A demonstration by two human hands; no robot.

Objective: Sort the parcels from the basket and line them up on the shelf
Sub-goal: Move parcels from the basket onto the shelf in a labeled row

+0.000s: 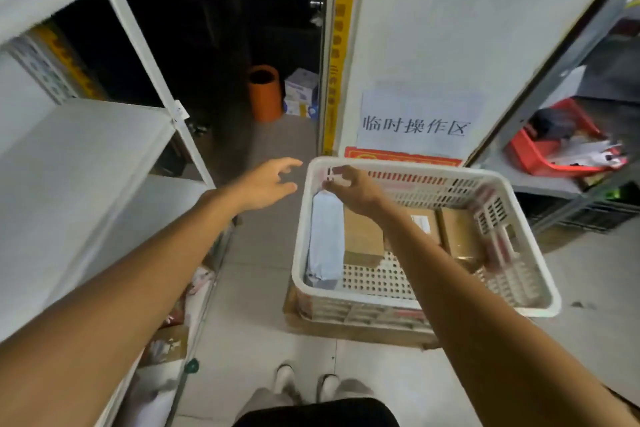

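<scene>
A white perforated basket (pixel 540 291) stands on a flat cardboard box on the floor. Inside, a grey-blue soft parcel (pixel 325 239) lies along the left wall, and brown cardboard parcels (pixel 363 236) fill the far part. My right hand (pixel 349 189) reaches over the basket's far left corner, its curled fingers and thumb pinching the grey-blue parcel's top end. My left hand (pixel 266 184) hovers in the air left of the basket with fingers spread, holding nothing. The white shelf (pixel 79 156) stands on my left.
An orange bin (pixel 265 92) and small boxes (pixel 301 91) sit by a dark doorway ahead. A white panel with a paper sign (pixel 415 122) stands behind the basket. A grey rack on the right holds a red tray (pixel 540 156). Parcels (pixel 166 343) lie on the white shelf's lowest level.
</scene>
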